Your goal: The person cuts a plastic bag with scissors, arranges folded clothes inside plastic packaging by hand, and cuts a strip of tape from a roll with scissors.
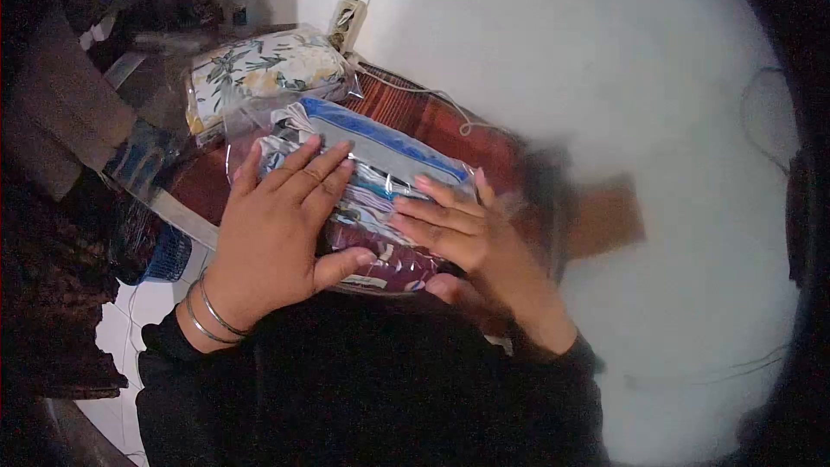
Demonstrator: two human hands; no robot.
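A clear plastic bag of folded fabrics (380, 149) lies before me, with blue, grey, patterned and maroon layers showing through the film. My left hand (285, 207) rests flat on its left part, fingers spread, two thin bangles at the wrist. Across the bag's right part lies my right hand (458, 225), its fingers stretched out over the film. A pale label shows on the maroon layer near my left thumb. Just behind is a second clear bag of folded floral fabric (268, 73), which neither hand touches.
Beneath the bags is a reddish-brown striped mat (415, 108). A power strip (347, 26) with a white cord sits behind. At left are a blue basket (167, 255) and white floor tiles (117, 337); bottles (242, 2) stand at the back.
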